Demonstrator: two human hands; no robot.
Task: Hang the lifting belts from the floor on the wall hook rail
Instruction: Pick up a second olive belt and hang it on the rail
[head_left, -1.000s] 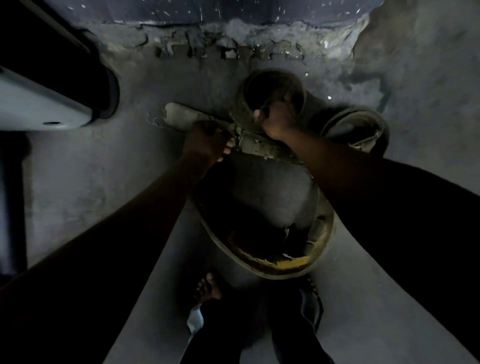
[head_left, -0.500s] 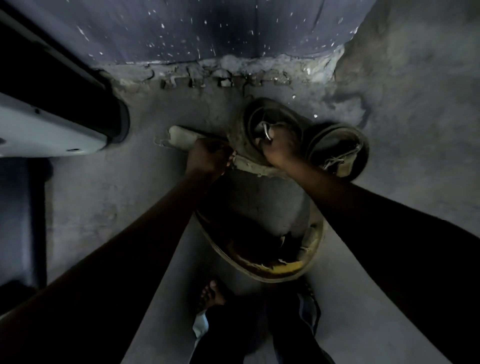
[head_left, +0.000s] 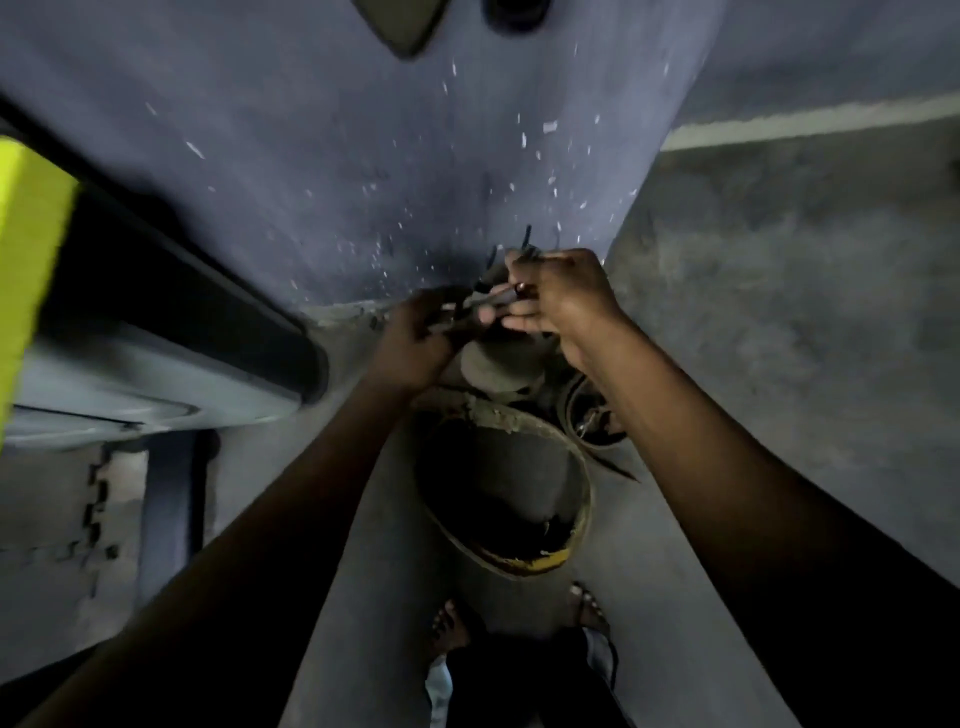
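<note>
Both hands, left hand (head_left: 415, 332) and right hand (head_left: 563, 301), grip one lifting belt (head_left: 506, 467) closed-fisted, raised against the wall (head_left: 363, 156); a second belt (head_left: 592, 421) lies on the floor (head_left: 779, 312), none hung.

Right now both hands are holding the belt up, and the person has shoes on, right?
Not quite. In the head view both hands, left hand and right hand, do hold the belt up, but the feet are bare, toes showing on the floor.

worn, frayed leathery belt (head_left: 498, 499); rough matt concrete floor (head_left: 779, 312); chipped painted wall (head_left: 363, 156)
</note>
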